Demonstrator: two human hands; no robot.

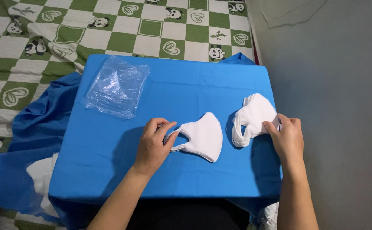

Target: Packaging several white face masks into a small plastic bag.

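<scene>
Bedspread: a green-and-white checked cover (pixel 32 51) with panda prints fills the upper left of the frame.
Plastic bags: a stack of clear bags (pixel 117 86) lies on the upper left of the blue-covered desk (pixel 186 81).
Left hand: the left hand (pixel 154 145), at lower centre, has its fingers (pixel 165 126) pinched together on the ear loop of a single white mask (pixel 203 137), which lies flat at mid-desk.
Right hand: the right hand (pixel 287 138), at the desk's right edge, has its fingers resting on a pile of white masks (pixel 252 117); whether they grip it, I cannot tell.
Wall: grey (pixel 335 106), right of frame.
</scene>
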